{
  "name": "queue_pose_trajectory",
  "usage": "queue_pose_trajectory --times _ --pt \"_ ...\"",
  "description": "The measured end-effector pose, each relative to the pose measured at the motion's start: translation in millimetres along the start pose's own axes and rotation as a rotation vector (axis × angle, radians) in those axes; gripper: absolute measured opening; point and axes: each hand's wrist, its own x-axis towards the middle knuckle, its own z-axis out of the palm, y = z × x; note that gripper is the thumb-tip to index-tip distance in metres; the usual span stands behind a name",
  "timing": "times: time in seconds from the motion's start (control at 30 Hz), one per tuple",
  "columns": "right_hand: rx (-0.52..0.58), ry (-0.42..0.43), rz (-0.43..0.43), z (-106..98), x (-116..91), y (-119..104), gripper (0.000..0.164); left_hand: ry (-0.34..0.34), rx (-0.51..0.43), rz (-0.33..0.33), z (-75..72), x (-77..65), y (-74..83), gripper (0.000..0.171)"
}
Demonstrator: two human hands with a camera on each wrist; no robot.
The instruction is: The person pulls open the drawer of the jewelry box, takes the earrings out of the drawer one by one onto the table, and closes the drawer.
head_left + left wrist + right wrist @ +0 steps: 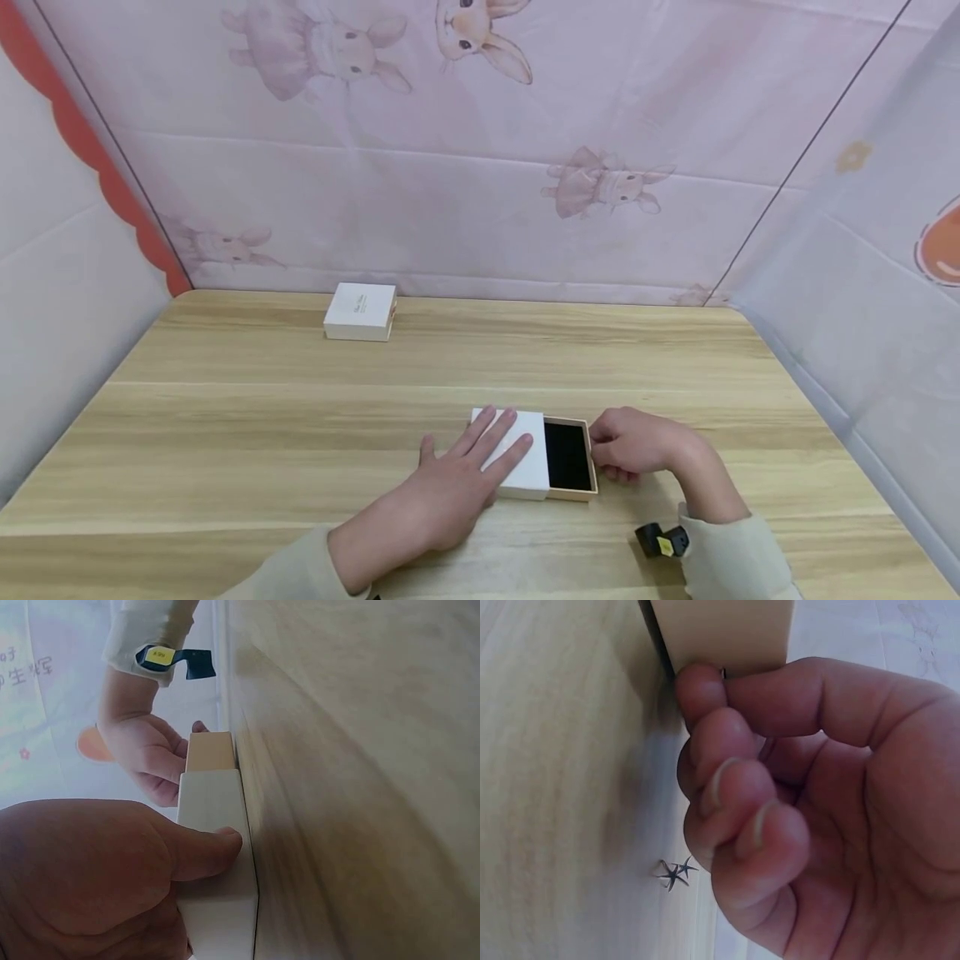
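A white slide-out gift box (531,477) lies on the table in the head view, its tan drawer (572,494) partly out to the right. Black lining (567,454) shows inside the drawer. My left hand (452,493) presses on the sleeve's top with its fingers spread. In the left wrist view, one finger rests against the side of the white sleeve (217,915). At the drawer's outer end, my right hand (637,442) pinches with thumb and forefinger, the other fingers curled. Whatever small pull lies between those fingertips is mostly hidden in the right wrist view.
A second white box (360,307), closed, with lettering on top, stands at the table's back left. A small metallic piece with star shapes (673,875) lies on the wooden table (262,467) near my right hand. Printed cloth walls (465,225) enclose the back and sides.
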Motion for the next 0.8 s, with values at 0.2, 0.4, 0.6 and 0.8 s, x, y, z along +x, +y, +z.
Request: queue_pose_trajectory --times 0.2,0.4,0.6,0.8 --pt "-0.006 0.003 -0.002 0.0 0.7 -1.1 0.021 0.0 -0.002 0.002 0.4 0.2 -0.6 0.066" --pt "-0.001 0.002 0.003 1.6 1.4 0.4 0.021 0.0 -0.005 0.005 0.9 0.3 -0.7 0.065" --pt "-0.004 0.004 -0.005 1.6 1.5 0.2 0.022 0.003 -0.007 0.007 0.3 -0.3 -0.4 0.065" --pt "-0.012 0.009 -0.005 1.2 2.3 -1.4 0.021 0.013 -0.003 0.005 -0.7 -0.5 -0.7 0.065"
